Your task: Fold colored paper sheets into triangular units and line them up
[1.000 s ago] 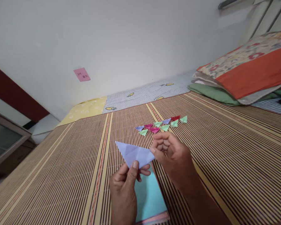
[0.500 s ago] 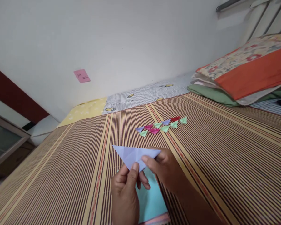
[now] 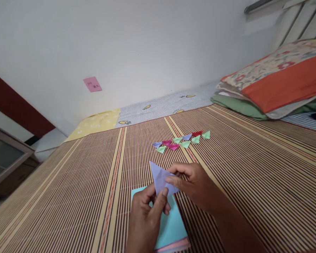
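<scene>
Pinching the folded lilac paper (image 3: 160, 179) at its lower edge, the left hand (image 3: 146, 216) has its thumb on the front and fingers behind. The right hand (image 3: 193, 177) is closed on the right side of the same paper, thumb flat on the front, fingers partly hidden behind. The paper is just below the center of the frame, one sharp corner pointing to the upper left, above a stack (image 3: 173, 223) of colored sheets with a light blue one on top. The left hand covers part of that stack.

Beyond the hands, ten small folded pieces (image 3: 185, 144) in green, magenta, lilac and red lie in two slanting rows on the striped mat (image 3: 76, 186). A pink note (image 3: 92, 84) is on the wall (image 3: 147, 45) at upper left. At the right edge, an orange and floral cushion (image 3: 287, 79) rests on green cloth (image 3: 239, 106). Yellow fabric (image 3: 97, 123) and checked fabric (image 3: 160, 107) run along the wall.
</scene>
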`<state>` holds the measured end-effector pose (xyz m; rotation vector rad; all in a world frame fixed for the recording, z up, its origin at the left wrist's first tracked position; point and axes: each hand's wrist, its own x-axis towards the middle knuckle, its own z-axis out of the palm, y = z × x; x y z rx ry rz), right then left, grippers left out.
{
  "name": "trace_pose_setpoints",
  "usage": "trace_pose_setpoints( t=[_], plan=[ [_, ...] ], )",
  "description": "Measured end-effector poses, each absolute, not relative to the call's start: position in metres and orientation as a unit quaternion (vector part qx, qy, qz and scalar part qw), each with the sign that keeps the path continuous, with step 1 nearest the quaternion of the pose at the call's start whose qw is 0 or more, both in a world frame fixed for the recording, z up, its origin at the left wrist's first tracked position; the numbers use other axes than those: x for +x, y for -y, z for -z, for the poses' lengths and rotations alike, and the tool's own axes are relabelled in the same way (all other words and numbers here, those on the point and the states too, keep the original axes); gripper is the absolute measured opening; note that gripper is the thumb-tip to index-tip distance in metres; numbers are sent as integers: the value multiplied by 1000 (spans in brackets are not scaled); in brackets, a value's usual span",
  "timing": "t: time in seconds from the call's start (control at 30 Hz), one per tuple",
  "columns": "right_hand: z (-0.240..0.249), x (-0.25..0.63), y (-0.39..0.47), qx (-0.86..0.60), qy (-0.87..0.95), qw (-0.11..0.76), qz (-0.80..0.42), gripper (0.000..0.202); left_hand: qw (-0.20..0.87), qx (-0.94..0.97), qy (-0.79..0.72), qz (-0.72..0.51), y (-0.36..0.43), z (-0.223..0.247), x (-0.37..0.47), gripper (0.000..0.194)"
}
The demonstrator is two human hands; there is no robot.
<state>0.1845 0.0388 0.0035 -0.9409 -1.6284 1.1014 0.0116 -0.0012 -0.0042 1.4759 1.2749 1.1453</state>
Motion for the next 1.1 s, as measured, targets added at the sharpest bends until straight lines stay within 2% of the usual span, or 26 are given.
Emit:
trace_pose_setpoints(
  t=[0.1, 0.27, 0.4, 0.57, 0.7, 0.83, 0.97, 1.1],
  plan=[
    [-2, 184, -39, -376, 658, 478, -444, 27, 423, 594, -512, -453, 0, 5, 8, 38],
    [0, 192, -44, -404, 607, 523, -441, 26, 504, 605, -476, -391, -3, 4, -9, 32],
    [-2, 188, -42, -408, 614, 515, -438, 26, 499, 575, -477, -440, -4, 4, -13, 24],
    [-4, 180, -38, -409, 658, 486, -404, 28, 487, 560, -487, -460, -2, 6, -5, 30],
    [-6, 180, -35, -416, 688, 466, -371, 27, 526, 549, -465, -454, -4, 11, -2, 25],
    [-7, 172, -32, -415, 706, 472, -326, 24, 571, 474, -447, -498, -10, 18, 1, 21],
    [-6, 163, -31, -411, 708, 486, -306, 27, 565, 358, -438, -601, -14, 24, 4, 25],
    [-9, 161, -31, -423, 682, 481, -354, 25, 520, 411, -467, -586, -12, 26, 3, 27]
  ],
)
